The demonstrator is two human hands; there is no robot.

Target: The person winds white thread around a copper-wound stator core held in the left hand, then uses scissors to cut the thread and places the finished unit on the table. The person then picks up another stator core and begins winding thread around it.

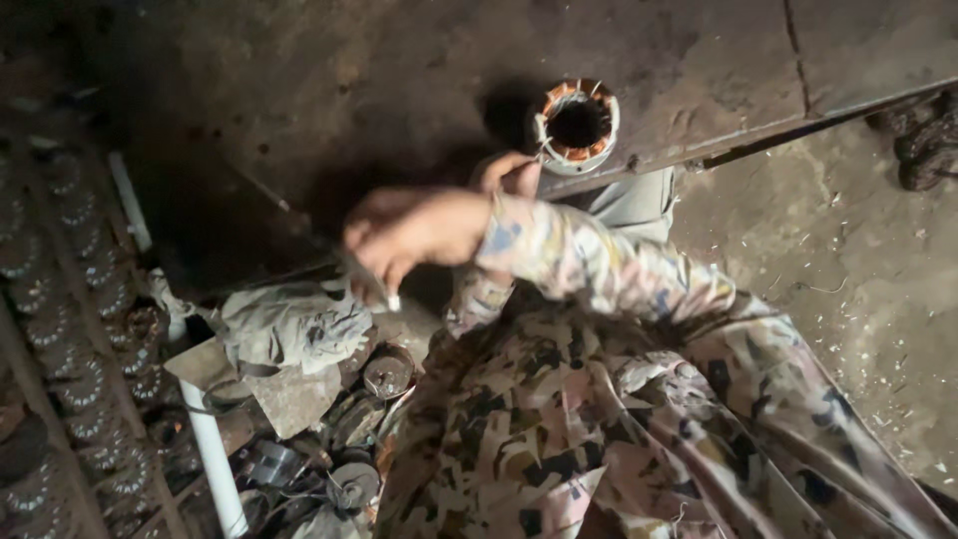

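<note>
Head view, looking down on a dark, stained workbench point(329, 90). A stator point(578, 125), a short ring with copper windings and white insulation around an open bore, stands at about 1 o'clock from frame centre, near the bench's front edge.

Right hand point(414, 232): crossing the frame toward 9 o'clock, blurred, fingers curled narrow and pinched on a small pale strip point(391, 297) that hangs from the fingertips at 6 o'clock of the hand. What the strip is made of cannot be told.

Left hand point(509, 174): partly hidden behind the right forearm, lying at 8 o'clock of the stator and just beside it. Its fingertips meet a thin wire point(540, 150) that runs up to the stator's rim; whether the fingers are closed on the wire cannot be told.

Both arms wear patterned sleeves point(599, 269), and matching cloth fills the lower right. At 7 o'clock, below the bench edge, lies a crumpled rag point(294, 324) over a heap of metal parts point(354, 439) and a white pipe point(215, 449). Stacked laminated rings point(60, 299) line the left edge. Concrete floor point(848, 279), littered with pale chips, lies at 3 o'clock.
</note>
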